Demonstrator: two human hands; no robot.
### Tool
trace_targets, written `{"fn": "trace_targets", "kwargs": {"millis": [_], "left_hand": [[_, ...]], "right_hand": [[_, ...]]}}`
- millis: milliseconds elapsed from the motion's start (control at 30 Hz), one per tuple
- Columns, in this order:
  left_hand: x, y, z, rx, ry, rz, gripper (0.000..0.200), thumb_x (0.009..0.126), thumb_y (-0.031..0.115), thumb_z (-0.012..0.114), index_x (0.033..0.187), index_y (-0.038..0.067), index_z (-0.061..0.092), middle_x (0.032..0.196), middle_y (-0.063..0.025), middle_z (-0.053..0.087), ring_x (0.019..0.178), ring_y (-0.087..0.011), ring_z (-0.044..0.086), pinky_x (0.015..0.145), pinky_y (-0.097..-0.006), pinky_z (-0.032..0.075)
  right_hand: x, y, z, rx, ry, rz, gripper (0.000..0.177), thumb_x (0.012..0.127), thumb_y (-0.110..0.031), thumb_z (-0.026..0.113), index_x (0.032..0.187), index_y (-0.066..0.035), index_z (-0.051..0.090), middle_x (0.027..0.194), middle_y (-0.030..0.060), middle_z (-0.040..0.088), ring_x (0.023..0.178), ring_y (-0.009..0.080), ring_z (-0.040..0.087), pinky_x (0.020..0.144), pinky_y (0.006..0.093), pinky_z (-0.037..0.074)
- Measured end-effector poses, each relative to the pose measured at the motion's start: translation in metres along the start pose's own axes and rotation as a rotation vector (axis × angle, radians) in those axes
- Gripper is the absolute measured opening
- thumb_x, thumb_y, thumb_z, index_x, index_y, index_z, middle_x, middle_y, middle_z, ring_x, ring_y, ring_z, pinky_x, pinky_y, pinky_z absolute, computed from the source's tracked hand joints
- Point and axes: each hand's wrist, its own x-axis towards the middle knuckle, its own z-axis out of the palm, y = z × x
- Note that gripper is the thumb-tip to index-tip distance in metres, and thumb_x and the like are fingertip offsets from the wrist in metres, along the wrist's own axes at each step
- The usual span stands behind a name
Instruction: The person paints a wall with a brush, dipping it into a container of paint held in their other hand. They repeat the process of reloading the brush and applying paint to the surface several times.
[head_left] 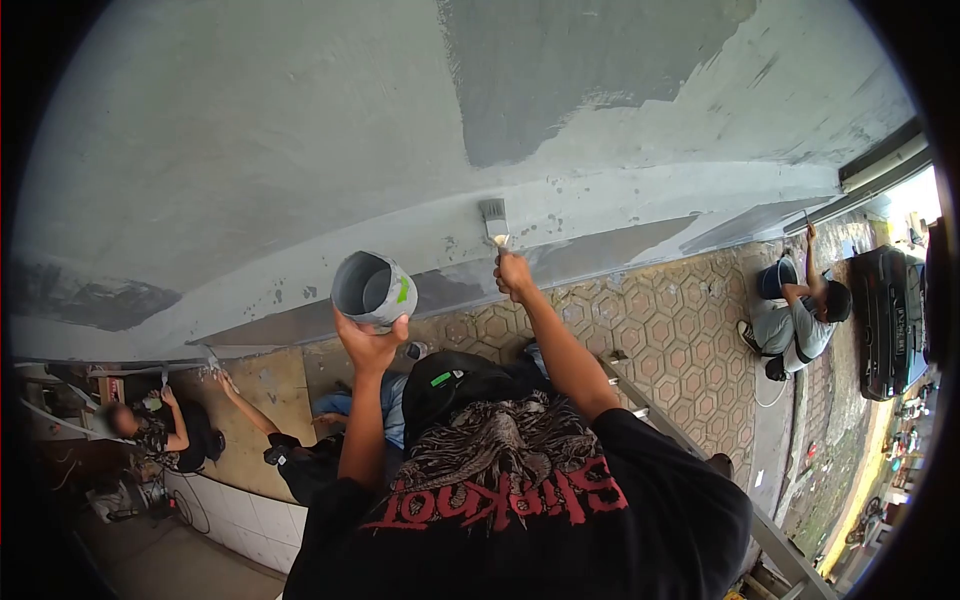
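My left hand (368, 338) supports a paint pot (402, 305) from below, with fingers around its base. The pot is coated in grey, carries a green mark on its side, and tilts so that its grey inside shows. My right hand (513, 276) is closed around the handle of a paintbrush (494, 214). The brush's grey-coated head points up at the wall (400, 225), touching it or very close. Darker grey patches (590, 60) and small dark spots mark the lighter grey surface.
A ladder (690, 445) runs beside me on the right, above hexagonal paving (640, 330). A crouching person (808, 325) at right has a dark bucket (776, 278). Two more people work at lower left, one sleeve (290, 465) close below me. A dark car (884, 322) stands far right.
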Motion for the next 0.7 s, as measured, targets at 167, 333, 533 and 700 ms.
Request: {"fn": "trace_targets", "kwargs": {"millis": [167,333,533,700], "left_hand": [[-0.005,0.001,-0.023,-0.023,0.018,0.031,0.096,0.068,0.025,0.091,0.141,-0.004,0.036,0.135,-0.0162,0.049,0.125,-0.0263,0.054,0.106,-0.0405,0.048],[-0.019,0.001,-0.05,-0.051,0.05,0.054,0.096,0.068,0.025,0.091,0.141,-0.003,0.036,0.135,-0.0163,0.049,0.125,-0.0262,0.054,0.107,-0.0407,0.047],[-0.027,-0.013,-0.081,-0.031,0.027,0.024,0.094,0.068,0.023,0.09,0.141,-0.003,0.036,0.135,-0.0164,0.049,0.125,-0.0266,0.054,0.106,-0.0408,0.047],[-0.028,-0.018,-0.087,-0.048,0.046,0.011,0.093,0.068,0.023,0.089,0.14,-0.003,0.036,0.133,-0.0166,0.051,0.123,-0.0269,0.055,0.104,-0.0404,0.047]], "right_hand": [[-0.01,-0.054,0.028,-0.025,-0.087,-0.038,0.029,0.102,-0.028,0.044,0.084,-0.006,0.051,0.062,0.0049,0.049,0.04,0.0096,0.036,0.034,0.0277,0.022],[-0.026,-0.118,0.056,-0.091,-0.055,-0.278,0.03,0.102,-0.028,0.044,0.082,-0.006,0.051,0.061,0.0035,0.048,0.041,0.0087,0.035,0.034,0.0276,0.021],[-0.135,-0.192,0.079,-0.115,-0.06,-0.612,0.039,0.106,-0.034,0.038,0.077,-0.009,0.046,0.055,-0.0025,0.039,0.038,0.0058,0.026,0.034,0.0261,0.017],[-0.217,-0.283,0.113,-0.123,-0.062,-0.936,0.044,0.108,-0.04,0.035,0.078,-0.01,0.045,0.056,-0.0038,0.036,0.04,0.0049,0.025,0.035,0.0253,0.016]]}}
